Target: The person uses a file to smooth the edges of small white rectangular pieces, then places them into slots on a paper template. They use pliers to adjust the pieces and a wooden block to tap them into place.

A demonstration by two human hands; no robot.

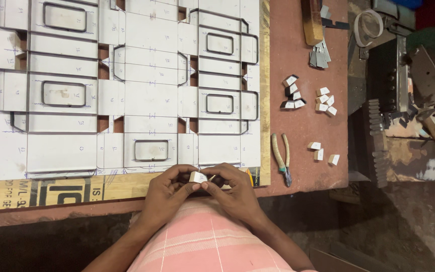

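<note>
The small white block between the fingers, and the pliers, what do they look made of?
Small white block: probably foam or rubber, matte and sharp-cut; unsure. It is pinched by the left hand and right hand. Pliers: dull grey metal jaws, pale sleeved handles, likely worn plastic.

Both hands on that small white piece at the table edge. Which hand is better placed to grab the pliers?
Right, probably. The pliers lie on the red tabletop just beyond the right hand; the left hand is farther and would cross over. Both pinch the small white piece.
</note>
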